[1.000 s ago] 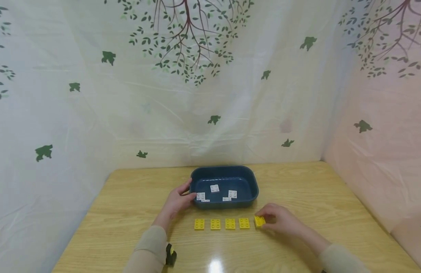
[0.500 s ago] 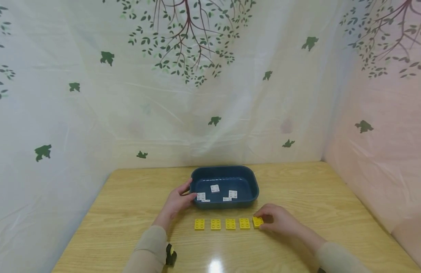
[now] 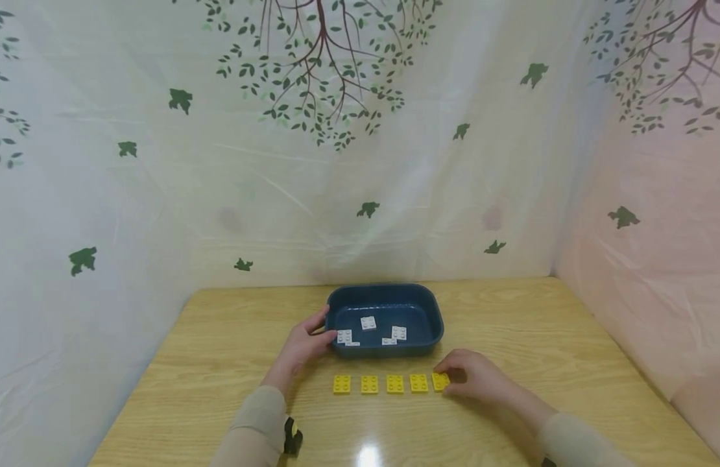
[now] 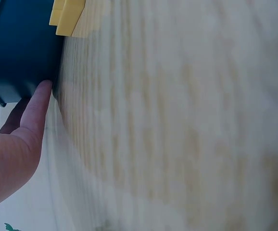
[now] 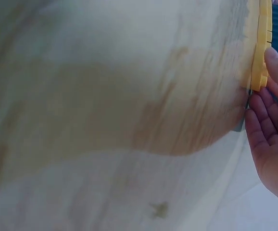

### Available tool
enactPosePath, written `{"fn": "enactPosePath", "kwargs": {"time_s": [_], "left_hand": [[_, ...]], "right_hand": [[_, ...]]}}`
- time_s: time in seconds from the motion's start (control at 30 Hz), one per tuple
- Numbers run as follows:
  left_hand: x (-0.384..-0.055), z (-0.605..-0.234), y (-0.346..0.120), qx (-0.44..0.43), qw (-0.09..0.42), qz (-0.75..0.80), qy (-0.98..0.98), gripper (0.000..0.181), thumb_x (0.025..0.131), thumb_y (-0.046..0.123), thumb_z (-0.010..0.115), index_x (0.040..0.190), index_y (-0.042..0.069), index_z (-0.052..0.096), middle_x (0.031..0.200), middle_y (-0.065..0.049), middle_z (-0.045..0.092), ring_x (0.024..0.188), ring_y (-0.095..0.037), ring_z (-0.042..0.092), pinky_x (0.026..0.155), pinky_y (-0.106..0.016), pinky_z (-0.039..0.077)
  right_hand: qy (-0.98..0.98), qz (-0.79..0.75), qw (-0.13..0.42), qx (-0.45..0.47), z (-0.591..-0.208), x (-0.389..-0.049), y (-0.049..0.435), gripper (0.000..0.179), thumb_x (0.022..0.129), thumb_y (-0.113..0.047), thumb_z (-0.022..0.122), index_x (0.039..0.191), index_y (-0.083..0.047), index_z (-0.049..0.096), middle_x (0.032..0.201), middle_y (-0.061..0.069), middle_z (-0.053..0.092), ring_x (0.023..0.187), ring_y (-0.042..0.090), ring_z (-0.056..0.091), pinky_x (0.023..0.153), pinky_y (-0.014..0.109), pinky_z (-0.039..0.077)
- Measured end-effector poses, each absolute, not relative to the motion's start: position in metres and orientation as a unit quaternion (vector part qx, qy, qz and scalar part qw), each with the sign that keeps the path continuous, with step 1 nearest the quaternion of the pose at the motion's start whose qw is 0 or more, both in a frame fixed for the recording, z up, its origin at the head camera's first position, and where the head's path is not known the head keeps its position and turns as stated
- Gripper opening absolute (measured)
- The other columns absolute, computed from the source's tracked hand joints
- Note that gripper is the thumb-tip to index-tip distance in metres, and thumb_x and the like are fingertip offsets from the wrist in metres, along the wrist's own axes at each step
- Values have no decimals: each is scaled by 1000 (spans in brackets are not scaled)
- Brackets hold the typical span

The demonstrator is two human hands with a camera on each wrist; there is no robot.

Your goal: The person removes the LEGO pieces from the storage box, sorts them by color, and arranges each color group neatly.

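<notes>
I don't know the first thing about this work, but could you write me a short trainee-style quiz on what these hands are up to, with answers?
1. Counting: how many yellow bricks make up the row in front of the dark blue tray, including any being held?

2. True or false: the right hand is pinching a white piece.

3. Multiple choice: what is the left hand touching?
A) a yellow brick
B) the dark blue tray
C) the other hand

Key:
1. Five.
2. False; it pinches the yellow brick at the row's right end.
3. B; it touches the tray's left end.
</notes>
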State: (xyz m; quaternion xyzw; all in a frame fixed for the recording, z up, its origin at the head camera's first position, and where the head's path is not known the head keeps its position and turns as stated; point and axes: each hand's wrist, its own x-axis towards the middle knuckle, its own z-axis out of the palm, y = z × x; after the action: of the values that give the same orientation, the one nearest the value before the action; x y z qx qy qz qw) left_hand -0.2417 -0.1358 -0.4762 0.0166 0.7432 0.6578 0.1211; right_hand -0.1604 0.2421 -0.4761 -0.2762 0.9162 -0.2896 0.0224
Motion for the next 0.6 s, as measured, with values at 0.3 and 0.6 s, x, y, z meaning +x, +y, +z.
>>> {"fn": "enactPosePath", "kwargs": {"time_s": [0.3,0.6], "left_hand": [[-238,-476,-134,7,117,658,744,65,92,12,71,150,25,45,155,-16,37,130,-37,49,94,-41,53],[-229,-474,-132,12,111,658,745,66,91,11,71,150,22,45,154,-19,38,127,-36,51,92,-41,54]], "right_hand": [[887,-346,8,-306,-449,-165,242,29,83,-9,79,110,-5,71,104,4,70,93,14,64,83,34,56],[880,-354,27,-315,-422,-184,222,36,86,-15,77,120,-10,68,113,6,70,99,17,65,88,39,55]]}}
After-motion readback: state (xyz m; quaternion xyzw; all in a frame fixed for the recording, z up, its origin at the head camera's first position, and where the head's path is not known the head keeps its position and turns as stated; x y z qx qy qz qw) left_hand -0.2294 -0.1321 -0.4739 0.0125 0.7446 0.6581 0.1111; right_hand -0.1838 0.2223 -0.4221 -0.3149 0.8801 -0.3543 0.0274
